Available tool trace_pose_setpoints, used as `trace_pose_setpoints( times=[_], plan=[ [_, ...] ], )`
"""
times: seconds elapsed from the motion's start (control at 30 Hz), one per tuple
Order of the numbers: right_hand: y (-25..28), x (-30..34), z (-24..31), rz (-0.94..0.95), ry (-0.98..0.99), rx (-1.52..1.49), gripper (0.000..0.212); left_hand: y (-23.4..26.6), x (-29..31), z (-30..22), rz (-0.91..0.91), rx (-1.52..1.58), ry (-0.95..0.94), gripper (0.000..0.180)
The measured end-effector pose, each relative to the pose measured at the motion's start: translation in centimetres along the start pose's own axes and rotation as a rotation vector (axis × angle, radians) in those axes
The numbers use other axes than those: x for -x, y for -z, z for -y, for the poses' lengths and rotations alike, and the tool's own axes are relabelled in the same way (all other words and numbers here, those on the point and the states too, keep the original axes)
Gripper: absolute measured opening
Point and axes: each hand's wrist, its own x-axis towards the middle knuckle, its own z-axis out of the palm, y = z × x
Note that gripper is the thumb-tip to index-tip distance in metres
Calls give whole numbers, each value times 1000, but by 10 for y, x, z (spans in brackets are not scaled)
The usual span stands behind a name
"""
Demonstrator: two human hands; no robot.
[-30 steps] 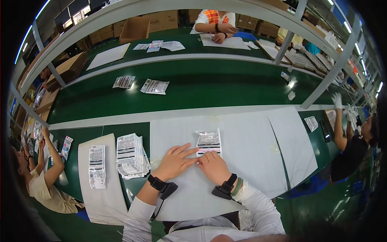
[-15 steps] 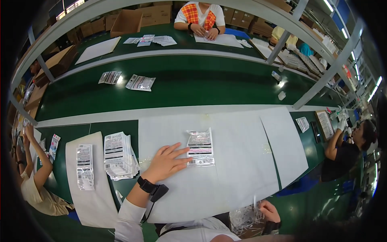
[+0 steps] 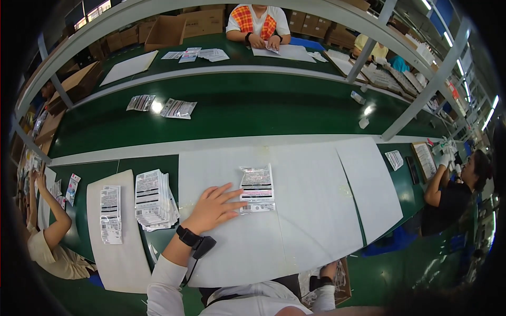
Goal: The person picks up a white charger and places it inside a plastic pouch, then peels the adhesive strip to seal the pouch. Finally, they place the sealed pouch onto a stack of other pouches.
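My left hand (image 3: 212, 211) lies on the white sheet (image 3: 316, 221), fingers spread. Its fingertips touch the left edge of a clear plastic pouch (image 3: 257, 184) with a printed insert, lying flat. Low beside the table's front edge is my right hand (image 3: 329, 269), with a dark band at the wrist; its fingers are hidden behind the edge. Left of the sheet sits a fanned stack of printed pouches (image 3: 154, 200). Further left, one more printed pouch (image 3: 110, 215) rests on a narrow white board (image 3: 129, 263).
An open carton (image 3: 345, 287) with clear scraps stands below the front edge. Beyond a pale rail (image 3: 211, 146), two pouches (image 3: 179, 108) lie on the green belt (image 3: 237, 113). Co-workers sit across, at left and at right (image 3: 448, 203). Metal posts (image 3: 429, 79) rise at the right.
My right hand has moved from beside the scrap carton to under the table's front edge, its fingers going out of sight. The left hand stays on the pouch. The view shifts slightly.
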Motion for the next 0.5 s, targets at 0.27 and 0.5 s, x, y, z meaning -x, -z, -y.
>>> trace_pose_setpoints(
  times=[0.27,0.5],
  plan=[
    [301,-101,86,1258,341,-1000,30,5,-12,-10,0,45,52,58],
    [285,-178,291,629,1061,-839,38,0,-11,-6,-47,-76,-23,61]
  ],
)
